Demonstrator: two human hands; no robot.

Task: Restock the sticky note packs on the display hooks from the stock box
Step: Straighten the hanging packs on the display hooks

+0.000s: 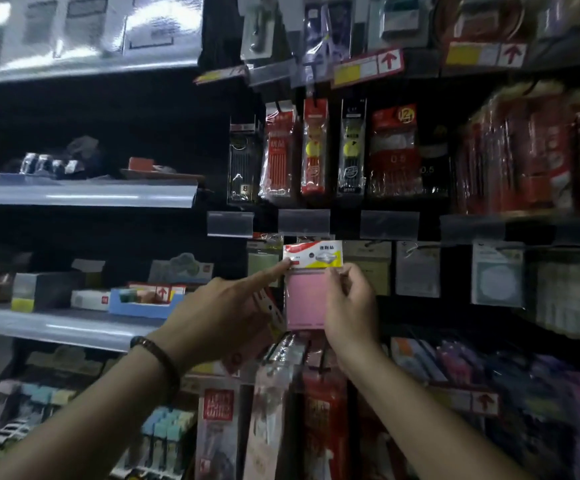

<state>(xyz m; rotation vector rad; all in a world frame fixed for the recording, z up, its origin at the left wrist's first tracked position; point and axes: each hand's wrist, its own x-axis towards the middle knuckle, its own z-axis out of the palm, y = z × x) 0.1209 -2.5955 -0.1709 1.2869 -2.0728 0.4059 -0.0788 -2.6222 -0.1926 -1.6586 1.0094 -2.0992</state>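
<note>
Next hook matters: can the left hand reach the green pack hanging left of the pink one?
Probably yes: the left hand, forefinger at the pink pack, lies right beside the green pack; nothing stands between them.

Bare left forearm (91, 407), bare right forearm (416, 403), dark beaded bracelet (159, 358) on left wrist

Right hand (350, 306) pinches the pink sticky note pack (305, 299) by its right edge; left hand (219, 317), gripping spare packs (268, 315), touches its header card (312, 254).
</note>
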